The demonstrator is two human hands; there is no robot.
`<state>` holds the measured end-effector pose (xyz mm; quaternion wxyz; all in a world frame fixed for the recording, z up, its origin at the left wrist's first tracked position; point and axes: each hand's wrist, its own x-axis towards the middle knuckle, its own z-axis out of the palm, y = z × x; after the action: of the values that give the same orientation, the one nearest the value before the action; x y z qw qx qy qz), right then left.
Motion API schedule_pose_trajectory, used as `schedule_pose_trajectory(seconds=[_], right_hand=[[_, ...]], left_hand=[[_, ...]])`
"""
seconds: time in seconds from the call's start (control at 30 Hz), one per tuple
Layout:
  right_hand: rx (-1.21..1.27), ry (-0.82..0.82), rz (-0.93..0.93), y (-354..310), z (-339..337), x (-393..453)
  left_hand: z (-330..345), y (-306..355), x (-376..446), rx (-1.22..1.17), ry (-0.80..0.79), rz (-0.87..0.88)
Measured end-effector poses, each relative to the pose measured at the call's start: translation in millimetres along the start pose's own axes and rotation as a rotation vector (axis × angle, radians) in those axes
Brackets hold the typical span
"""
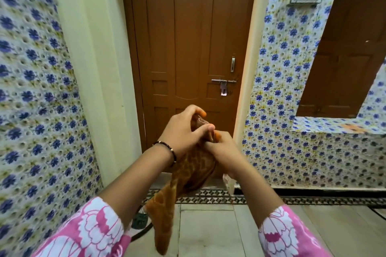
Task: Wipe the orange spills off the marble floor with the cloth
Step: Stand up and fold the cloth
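Both hands meet at the centre of the frame, raised in front of the brown panelled door (pixel 188 37). The left hand (pixel 183 131) curls its fingers over the bunched top of the cloth (pixel 188 169), thumb pressing against it; the right hand (pixel 223 148) pinches the same gathered edge from the other side. Both are closed on the fabric, and some fingertips look stained orange.

The cloth hangs down between the forearms toward the lower centre, well above the marble floor (pixel 208 231). It is soft, rust-orange, with a waffle-like woven pattern, and it drapes in a long limp tail. The floor is pale, smooth stone in slabs, edged by a dark geometric border strip. No orange spill shows on the visible floor.

The likely risk is that a cloth already loaded with colour smears rather than lifts the spills. The stained fingers could also mark the glossy door or the floral tiled wall (pixel 292 131).
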<state>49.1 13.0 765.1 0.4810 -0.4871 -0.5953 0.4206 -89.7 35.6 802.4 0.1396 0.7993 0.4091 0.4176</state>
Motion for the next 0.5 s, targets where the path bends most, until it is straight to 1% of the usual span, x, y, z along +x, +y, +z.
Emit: schedule_pose_trajectory(seconds=[0.13, 0.23, 0.27, 0.3, 0.33, 0.37, 0.43, 0.5], right_hand=[[0.13, 0.091, -0.008, -11, 14, 4], [0.234, 0.154, -0.011, -23, 15, 8], [0.259, 0.179, -0.008, -26, 13, 10], [0.277, 0.206, -0.007, -30, 10, 11], [0.289, 0.234, -0.012, -35, 6, 12], [0.299, 0.261, -0.022, -39, 1, 13], [0.322, 0.323, -0.052, -49, -13, 13], [0.367, 0.387, -0.07, -55, -30, 11]], left_hand=[[-5, -27, -28, -0.191, -0.145, -0.224], [7, -45, -59, -0.545, -0.316, -0.39], [14, -47, -69, -0.625, -0.384, -0.429], [21, -49, -77, -0.642, -0.441, -0.445], [28, -49, -84, -0.591, -0.472, -0.443], [33, -51, -87, -0.487, -0.462, -0.414], [32, -57, -87, -0.278, -0.373, -0.333], [23, -67, -82, -0.233, -0.267, -0.321]])
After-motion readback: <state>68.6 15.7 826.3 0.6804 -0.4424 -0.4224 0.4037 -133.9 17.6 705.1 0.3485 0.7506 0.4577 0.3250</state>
